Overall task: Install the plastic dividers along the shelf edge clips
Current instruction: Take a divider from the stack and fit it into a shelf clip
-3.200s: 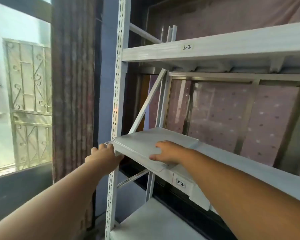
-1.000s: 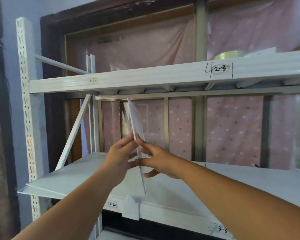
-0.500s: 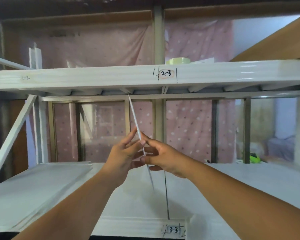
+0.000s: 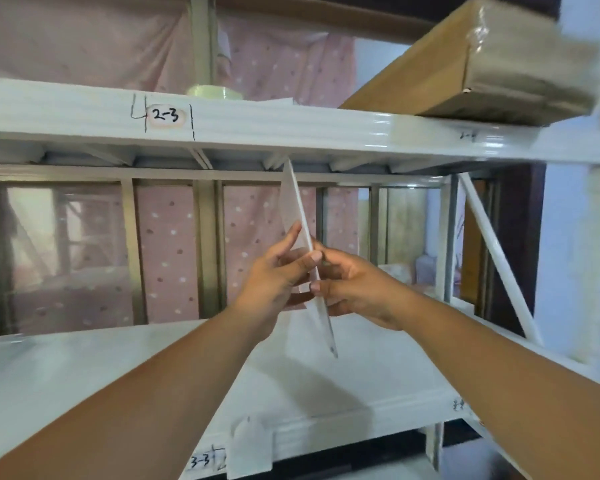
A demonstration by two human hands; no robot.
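Observation:
A thin translucent white plastic divider (image 4: 296, 206) stands nearly upright, seen edge-on, above the middle shelf (image 4: 84, 368). Its top reaches the underside of the upper shelf (image 4: 291, 129); its lower corner hangs just above the middle shelf board. My left hand (image 4: 274, 275) pinches its left face and my right hand (image 4: 354, 282) grips it from the right. A white edge clip (image 4: 252, 452) sits on the middle shelf's front lip, next to the label 3-3, below and left of the divider.
A taped cardboard box (image 4: 482, 64) and a tape roll (image 4: 214, 91) sit on the upper shelf marked 2-3. A diagonal white brace (image 4: 496, 258) and the right upright close the rack's right end. Pink dotted cloth hangs behind.
The view and both hands have shifted right along the rack with the divider, from the 3-2 section past the 3-3 label. The box and right end brace have come into sight.

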